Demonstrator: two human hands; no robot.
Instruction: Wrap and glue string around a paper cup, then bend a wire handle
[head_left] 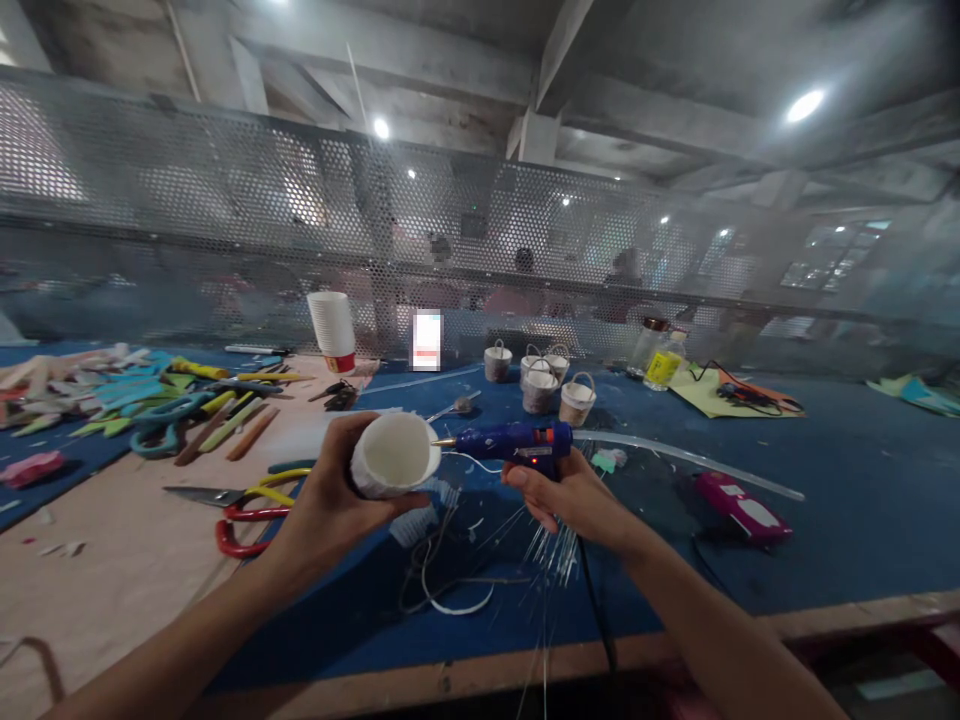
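My left hand (330, 500) is wrapped round a white paper cup (394, 455), tilted so its open mouth faces me. My right hand (574, 495) grips a blue hot glue gun (517, 442) by the handle. The gun's brass nozzle points left and touches the cup's right rim. Its black cord (596, 600) trails down over the table's front edge. A white cord loop and thin glue strands (450, 590) lie on the blue mat below both hands.
Several small handled cup baskets (540, 385) stand behind the gun. A stack of paper cups (332, 330) is at back left, with scissors (247, 495), red pliers and coloured sticks to the left. A pink object (742, 508) lies right; jars (656, 355) sit farther back.
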